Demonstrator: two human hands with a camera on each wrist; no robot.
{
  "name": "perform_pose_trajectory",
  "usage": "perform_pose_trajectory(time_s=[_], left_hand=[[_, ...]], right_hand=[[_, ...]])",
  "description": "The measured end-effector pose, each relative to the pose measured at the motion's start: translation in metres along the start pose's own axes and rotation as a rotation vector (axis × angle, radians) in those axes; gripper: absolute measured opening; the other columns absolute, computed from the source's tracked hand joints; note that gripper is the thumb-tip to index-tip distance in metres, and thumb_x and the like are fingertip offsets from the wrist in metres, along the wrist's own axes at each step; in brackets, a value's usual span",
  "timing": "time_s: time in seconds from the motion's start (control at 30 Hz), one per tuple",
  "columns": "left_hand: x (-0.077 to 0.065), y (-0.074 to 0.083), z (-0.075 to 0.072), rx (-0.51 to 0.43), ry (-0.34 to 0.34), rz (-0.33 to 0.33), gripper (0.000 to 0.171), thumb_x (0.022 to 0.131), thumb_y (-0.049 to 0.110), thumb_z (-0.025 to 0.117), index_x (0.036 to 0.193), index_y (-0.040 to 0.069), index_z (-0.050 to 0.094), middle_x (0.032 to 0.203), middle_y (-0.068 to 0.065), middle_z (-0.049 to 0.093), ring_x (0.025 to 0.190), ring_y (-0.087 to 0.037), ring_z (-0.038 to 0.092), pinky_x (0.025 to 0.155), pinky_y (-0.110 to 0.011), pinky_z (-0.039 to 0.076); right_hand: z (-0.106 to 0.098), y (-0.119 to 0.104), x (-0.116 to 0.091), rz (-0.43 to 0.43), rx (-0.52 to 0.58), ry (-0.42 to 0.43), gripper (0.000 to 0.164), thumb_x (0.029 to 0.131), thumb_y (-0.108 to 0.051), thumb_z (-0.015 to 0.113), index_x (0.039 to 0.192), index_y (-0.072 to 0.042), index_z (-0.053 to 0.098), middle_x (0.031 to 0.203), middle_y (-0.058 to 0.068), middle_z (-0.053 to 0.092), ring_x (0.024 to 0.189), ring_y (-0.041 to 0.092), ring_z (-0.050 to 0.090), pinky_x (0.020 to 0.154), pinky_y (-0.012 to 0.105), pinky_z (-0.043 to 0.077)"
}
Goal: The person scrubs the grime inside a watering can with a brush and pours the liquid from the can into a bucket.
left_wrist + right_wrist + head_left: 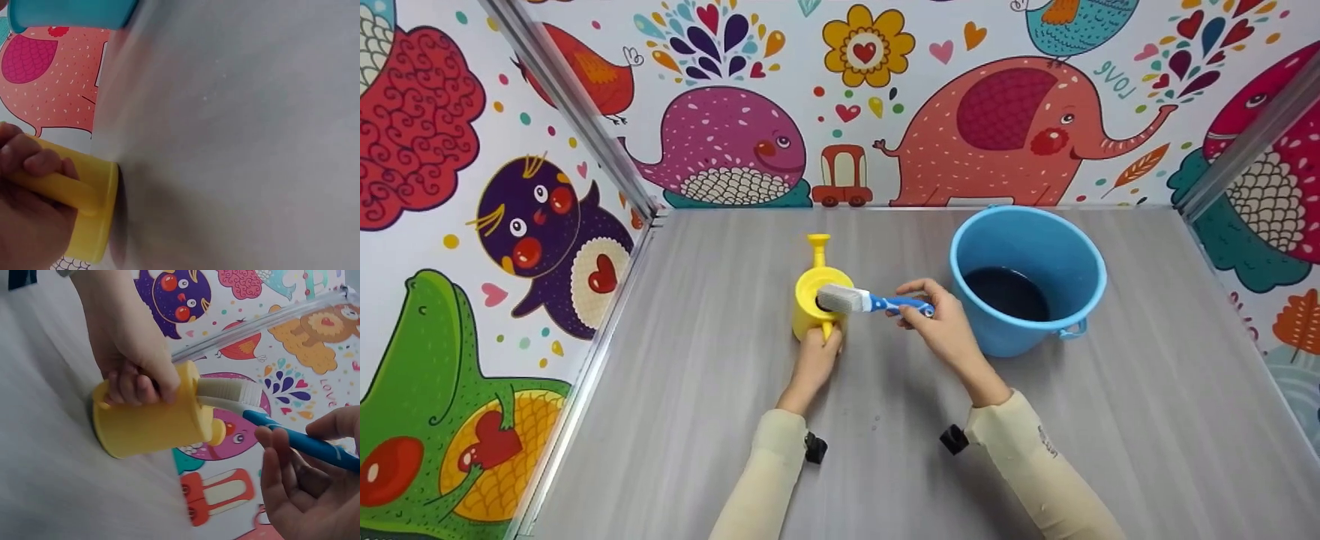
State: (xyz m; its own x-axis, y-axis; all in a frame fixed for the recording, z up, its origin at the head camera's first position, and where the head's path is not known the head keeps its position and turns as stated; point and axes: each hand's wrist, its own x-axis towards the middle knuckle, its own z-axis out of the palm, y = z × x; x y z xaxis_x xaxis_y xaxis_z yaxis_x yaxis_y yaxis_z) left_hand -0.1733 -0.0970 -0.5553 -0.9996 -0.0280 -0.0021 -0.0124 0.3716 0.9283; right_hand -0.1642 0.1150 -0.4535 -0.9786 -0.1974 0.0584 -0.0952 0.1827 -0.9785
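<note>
The watering can [804, 324] is gripped by the left hand [816, 358]; the brush [879, 303], pinched in the right hand [943, 324], is aimed lengthwise from the can's right at its top (whether inside cannot be told).

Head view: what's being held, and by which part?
The left hand grips the can by its handle; the right hand holds the brush by its blue handle.

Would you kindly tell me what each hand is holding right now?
Left hand: holding the yellow watering can.
Right hand: holding the brush with the blue handle.
</note>
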Motion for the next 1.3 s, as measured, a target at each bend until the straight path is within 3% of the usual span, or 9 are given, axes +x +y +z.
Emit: perform_pose_trajectory(time_s=[0.23,0.37,0.43,0.5,0.7,0.87,1.0,1.1,1.3], left_hand=[[-0.002,0.005,0.004,-0.011,-0.118,0.011,0.038,0.098,0.013,0.048,0.060,0.015,0.043,0.052,0.008,0.039,0.047,-0.006,0.033,0.049,-0.021,0.028],[-0.004,0.006,0.008,-0.078,-0.160,-0.042,0.037,0.095,0.011,0.049,0.059,0.015,0.043,0.051,0.009,0.039,0.046,-0.006,0.032,0.048,-0.021,0.028],[-0.005,0.005,0.012,-0.110,-0.147,-0.070,0.036,0.094,0.010,0.050,0.059,0.014,0.042,0.051,0.009,0.038,0.046,-0.005,0.033,0.048,-0.022,0.029],[-0.005,0.004,0.016,-0.130,-0.123,-0.086,0.032,0.092,0.007,0.052,0.062,0.014,0.043,0.053,0.009,0.038,0.049,-0.005,0.036,0.051,-0.022,0.032],[-0.004,0.008,0.019,-0.153,-0.083,-0.052,0.010,0.090,0.011,0.062,0.088,0.009,0.053,0.069,0.007,0.040,0.072,-0.010,0.044,0.069,-0.026,0.038],[-0.008,0.007,0.019,-0.125,-0.099,-0.034,0.024,0.094,0.017,0.064,0.109,0.000,0.058,0.078,0.004,0.046,0.083,-0.012,0.048,0.077,-0.027,0.042],[-0.009,0.009,0.022,-0.068,-0.113,0.019,0.030,0.097,0.024,0.062,0.113,-0.002,0.061,0.085,-0.002,0.058,0.085,-0.013,0.052,0.082,-0.031,0.047],[-0.009,0.010,0.024,-0.060,-0.106,0.014,0.029,0.098,0.024,0.062,0.111,-0.002,0.063,0.090,-0.004,0.062,0.085,-0.013,0.053,0.082,-0.032,0.048],[-0.006,0.009,0.025,-0.040,-0.084,-0.005,0.023,0.097,0.022,0.062,0.096,-0.001,0.064,0.075,0.000,0.056,0.072,-0.012,0.050,0.071,-0.028,0.045]], right_hand=[[0.002,-0.030,-0.001,-0.154,-0.260,0.126,0.012,0.091,-0.011,0.069,0.103,-0.007,0.068,0.088,0.007,0.075,0.069,0.014,0.068,0.064,0.024,0.054],[0.006,-0.038,0.002,-0.234,-0.350,0.146,0.014,0.094,-0.016,0.069,0.106,-0.007,0.069,0.095,0.006,0.076,0.080,0.016,0.070,0.074,0.030,0.059],[0.009,-0.040,0.003,-0.246,-0.387,0.131,0.016,0.096,-0.016,0.066,0.109,-0.006,0.066,0.101,0.008,0.075,0.088,0.018,0.073,0.081,0.035,0.060],[0.012,-0.044,0.004,-0.241,-0.428,0.110,0.017,0.098,-0.017,0.063,0.111,-0.006,0.062,0.105,0.009,0.075,0.093,0.020,0.074,0.083,0.038,0.060],[0.022,-0.062,0.011,-0.232,-0.584,0.114,0.020,0.099,-0.018,0.061,0.112,-0.003,0.058,0.094,0.012,0.073,0.070,0.020,0.065,0.065,0.034,0.057],[0.028,-0.069,0.016,-0.208,-0.693,0.136,0.024,0.098,-0.020,0.063,0.110,-0.001,0.059,0.088,0.016,0.072,0.067,0.025,0.067,0.063,0.036,0.058],[0.031,-0.066,0.019,-0.191,-0.743,0.148,0.025,0.098,-0.022,0.064,0.110,0.000,0.059,0.086,0.017,0.071,0.070,0.029,0.070,0.066,0.040,0.060],[0.030,-0.060,0.023,-0.168,-0.731,0.164,0.025,0.097,-0.022,0.064,0.111,-0.001,0.059,0.086,0.017,0.071,0.071,0.028,0.070,0.068,0.040,0.060],[0.030,-0.053,0.032,-0.096,-0.694,0.141,0.027,0.097,-0.023,0.065,0.115,-0.002,0.060,0.095,0.018,0.072,0.078,0.028,0.071,0.073,0.042,0.061]])
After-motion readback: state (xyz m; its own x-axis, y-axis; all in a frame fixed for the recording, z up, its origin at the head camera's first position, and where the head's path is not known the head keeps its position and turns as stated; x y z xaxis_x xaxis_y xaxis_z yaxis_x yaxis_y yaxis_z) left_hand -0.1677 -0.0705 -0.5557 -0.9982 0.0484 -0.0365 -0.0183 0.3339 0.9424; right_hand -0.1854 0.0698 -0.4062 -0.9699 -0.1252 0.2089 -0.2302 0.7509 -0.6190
